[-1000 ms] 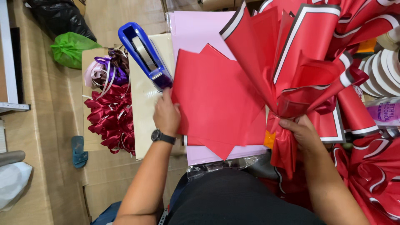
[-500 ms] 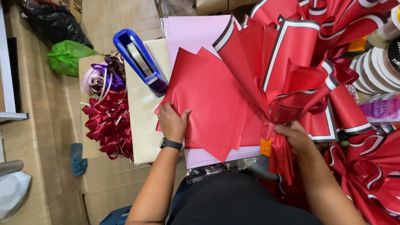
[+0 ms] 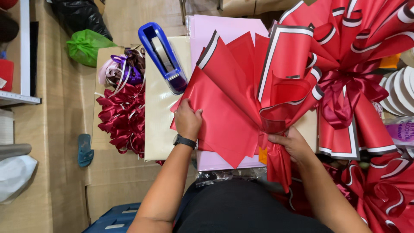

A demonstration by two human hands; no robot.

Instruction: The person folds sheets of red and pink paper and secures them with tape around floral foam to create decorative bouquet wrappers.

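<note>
My left hand [image 3: 188,119], with a black wristwatch, grips the left edge of a plain red wrapping sheet [image 3: 217,116] and folds it in toward the bouquet wrap. My right hand [image 3: 292,144] squeezes the gathered neck of that red bouquet wrap [image 3: 276,86], whose pleated sheets have black-and-white borders. The wrap lies over a pink paper sheet [image 3: 220,30] and a cream sheet [image 3: 159,112] on the table.
A blue tape dispenser [image 3: 163,56] lies just above my left hand. Dark red ribbon bows [image 3: 123,118] and purple ribbons [image 3: 120,67] sit to the left. A finished red bouquet wrap with a bow [image 3: 349,90] lies at right, beside white tape rolls [image 3: 399,88]. A green bag [image 3: 86,45] is on the floor.
My left hand has slid down from beside the tape dispenser and pulled the plain red sheet rightward against the pleated wrap. My right hand keeps its grip on the neck.
</note>
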